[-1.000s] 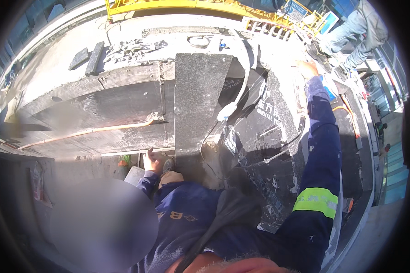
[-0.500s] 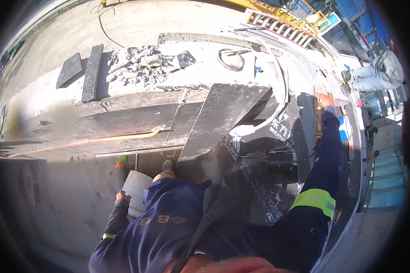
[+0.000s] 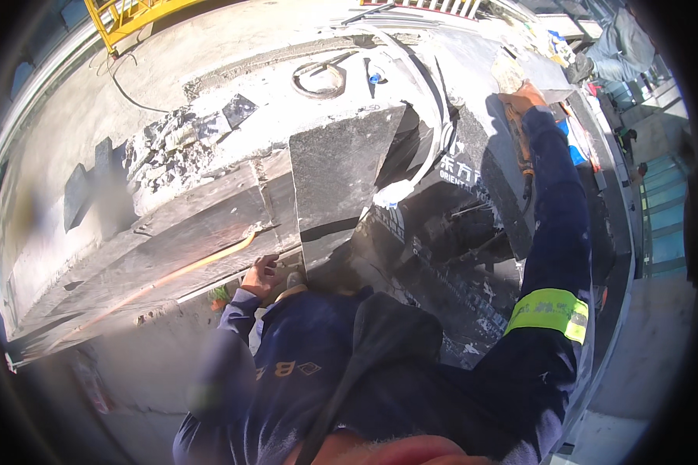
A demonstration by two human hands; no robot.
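Near the upper right, my right hand [image 3: 523, 98] is closed on a dusty power tool [image 3: 523, 159] with a whitish head and an orange-brown body, lying along the grey stone ledge. At lower middle, my left hand [image 3: 260, 277] has loosely curled fingers apart at a pale strip along the foot of the concrete face, beside a dark speckled stone slab [image 3: 333, 170]. A white cable [image 3: 436, 147] curves between the slab and the tool, down to a white connector [image 3: 394, 194]. Black sheeting [image 3: 461, 174] with white lettering lies below it.
Broken rubble [image 3: 163, 143] and loose stone pieces sit on the ledge. An orange pipe [image 3: 209, 260] runs along its face. A yellow metal frame [image 3: 128, 19] stands behind. A co-worker in light-blue clothing [image 3: 620, 50] is at upper right; a glazed drop [image 3: 663, 225] lies right.
My left hand has moved up and right from beside a white bucket to the ledge's foot. The view has turned; my right hand stays on the tool.
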